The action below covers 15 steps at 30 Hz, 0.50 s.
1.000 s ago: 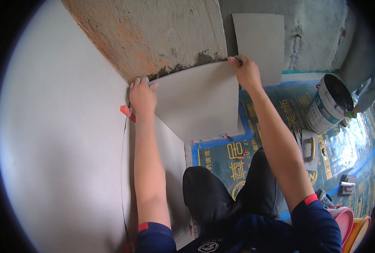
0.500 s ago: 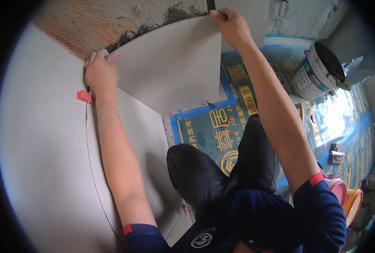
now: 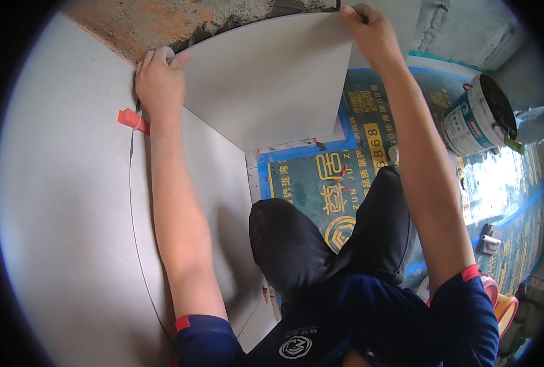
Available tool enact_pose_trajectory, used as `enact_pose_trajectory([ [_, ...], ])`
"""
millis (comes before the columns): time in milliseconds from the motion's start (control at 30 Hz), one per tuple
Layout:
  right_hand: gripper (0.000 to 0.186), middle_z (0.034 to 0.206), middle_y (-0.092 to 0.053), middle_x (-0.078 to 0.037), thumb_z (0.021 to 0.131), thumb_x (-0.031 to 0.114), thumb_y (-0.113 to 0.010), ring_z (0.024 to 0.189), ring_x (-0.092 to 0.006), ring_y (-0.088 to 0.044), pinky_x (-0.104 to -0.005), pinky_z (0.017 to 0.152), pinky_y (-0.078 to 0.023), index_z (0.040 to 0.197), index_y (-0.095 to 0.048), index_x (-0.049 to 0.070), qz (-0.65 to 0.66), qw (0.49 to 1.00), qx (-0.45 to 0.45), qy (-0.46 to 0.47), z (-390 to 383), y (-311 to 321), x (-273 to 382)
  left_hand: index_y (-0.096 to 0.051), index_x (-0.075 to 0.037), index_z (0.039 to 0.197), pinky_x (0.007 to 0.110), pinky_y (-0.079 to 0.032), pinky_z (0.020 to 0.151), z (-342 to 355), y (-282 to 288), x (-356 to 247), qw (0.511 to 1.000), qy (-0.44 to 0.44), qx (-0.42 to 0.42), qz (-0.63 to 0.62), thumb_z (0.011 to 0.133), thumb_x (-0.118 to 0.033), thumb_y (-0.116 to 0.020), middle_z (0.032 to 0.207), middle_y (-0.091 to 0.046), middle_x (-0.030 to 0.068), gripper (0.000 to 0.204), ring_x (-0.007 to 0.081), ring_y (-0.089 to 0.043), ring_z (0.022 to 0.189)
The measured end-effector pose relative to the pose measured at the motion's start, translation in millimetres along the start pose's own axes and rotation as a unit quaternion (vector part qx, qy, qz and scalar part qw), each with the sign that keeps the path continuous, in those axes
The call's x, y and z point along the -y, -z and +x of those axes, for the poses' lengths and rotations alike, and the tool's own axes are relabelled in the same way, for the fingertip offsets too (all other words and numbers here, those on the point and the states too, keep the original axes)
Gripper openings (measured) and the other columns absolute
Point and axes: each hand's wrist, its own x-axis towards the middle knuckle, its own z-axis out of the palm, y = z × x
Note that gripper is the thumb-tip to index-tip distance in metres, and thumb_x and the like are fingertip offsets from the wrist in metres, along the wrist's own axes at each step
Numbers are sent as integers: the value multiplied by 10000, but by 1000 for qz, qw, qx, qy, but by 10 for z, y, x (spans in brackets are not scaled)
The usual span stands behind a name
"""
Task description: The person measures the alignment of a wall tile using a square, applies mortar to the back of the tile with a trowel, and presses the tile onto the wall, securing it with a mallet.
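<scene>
My left hand (image 3: 160,82) is curled over the top left corner of a large pale grey tile (image 3: 263,79), at the corner with the tiled wall (image 3: 67,183). My right hand (image 3: 376,33) grips the top right corner, thumb on the tile's edge. The tile stands upright against rough mortar-covered wall (image 3: 143,21), with dark mortar showing along its top edge. A red tile clip (image 3: 128,118) sits in the wall seam beside my left wrist.
A mortar bucket (image 3: 474,113) stands at the right, with a person's blurred arm (image 3: 532,128) behind it. A printed green floor covering (image 3: 357,153) has a block tool (image 3: 491,238) on it. Red and yellow buckets (image 3: 504,309) sit at lower right. My bent knees are below the tile.
The view has shifted, so the tile and both hands appear higher in the picture than a second ago, moving slightly right in the last half second. Both hands keep their grip.
</scene>
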Motion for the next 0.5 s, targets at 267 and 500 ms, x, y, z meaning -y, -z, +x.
enact_pose_trajectory([
  [267,340,715,-586,-115,919,333,-595,697,-194,-514,-366,673,-438,915,-638,-5,-13,1000,-2,0,35,-40,-50,-582,-51,774,448,-439,728,-10,-84,36,999,-23,21,-18,775,-298,-722,832,-625,97,283,351,-565,832],
  [500,342,696,-559,-114,916,343,-599,685,-186,-499,-357,652,-430,904,-634,4,17,998,18,-49,-34,-16,98,-600,-64,777,441,-439,744,-43,-82,80,999,-24,-10,-33,773,-292,-731,837,-630,89,263,346,-567,854],
])
